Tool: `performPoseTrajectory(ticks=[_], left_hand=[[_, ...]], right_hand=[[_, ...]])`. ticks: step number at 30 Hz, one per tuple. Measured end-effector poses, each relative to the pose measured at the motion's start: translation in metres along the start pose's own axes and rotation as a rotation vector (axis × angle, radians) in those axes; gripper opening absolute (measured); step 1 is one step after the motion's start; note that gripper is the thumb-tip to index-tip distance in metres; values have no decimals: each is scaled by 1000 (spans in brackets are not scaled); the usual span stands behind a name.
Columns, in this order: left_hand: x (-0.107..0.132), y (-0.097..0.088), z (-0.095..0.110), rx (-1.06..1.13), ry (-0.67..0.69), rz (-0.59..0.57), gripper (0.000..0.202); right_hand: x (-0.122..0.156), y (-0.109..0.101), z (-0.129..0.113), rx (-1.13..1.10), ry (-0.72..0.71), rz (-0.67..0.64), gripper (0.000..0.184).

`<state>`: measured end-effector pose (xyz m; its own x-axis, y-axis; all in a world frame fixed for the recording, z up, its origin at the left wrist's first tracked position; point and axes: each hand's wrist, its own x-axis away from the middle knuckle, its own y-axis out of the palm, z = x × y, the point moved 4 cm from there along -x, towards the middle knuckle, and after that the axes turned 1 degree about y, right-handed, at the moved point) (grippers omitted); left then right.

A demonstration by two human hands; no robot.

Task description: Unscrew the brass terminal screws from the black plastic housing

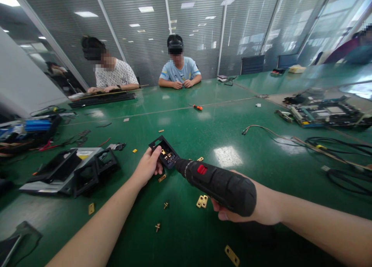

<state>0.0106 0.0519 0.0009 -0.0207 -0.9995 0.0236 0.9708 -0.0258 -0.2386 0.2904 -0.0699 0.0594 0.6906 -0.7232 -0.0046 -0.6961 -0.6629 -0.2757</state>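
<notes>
My left hand (148, 167) grips a small black plastic housing (163, 152) with brass contacts inside, tilted up off the green table (203, 131). My right hand (255, 209) is wrapped round a black electric screwdriver (217, 183) with a red switch. Its tip points left into the housing, touching or nearly touching the brass parts. Several small brass pieces (202, 201) lie loose on the table below both hands.
Black housings and a grey unit (69, 170) sit at the left. An orange-handled screwdriver (197, 107) lies mid-table. Circuit boards (325, 112) and black cables (343, 158) are at the right. Two people sit at the far side, and another at the far right.
</notes>
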Motion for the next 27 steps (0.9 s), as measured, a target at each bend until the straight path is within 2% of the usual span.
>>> performPoseTrajectory(ticks=[12, 19, 27], left_hand=[[-1, -1, -2, -3, 2, -4, 48], [-3, -2, -6, -24, 6, -6, 50], [-2, -1, -5, -14, 7, -8, 49]], right_hand=[[-1, 1, 1, -34, 41, 24, 30], [-1, 2, -5, -43, 98, 25, 28], [-1, 2, -1, -35, 76, 18, 28]])
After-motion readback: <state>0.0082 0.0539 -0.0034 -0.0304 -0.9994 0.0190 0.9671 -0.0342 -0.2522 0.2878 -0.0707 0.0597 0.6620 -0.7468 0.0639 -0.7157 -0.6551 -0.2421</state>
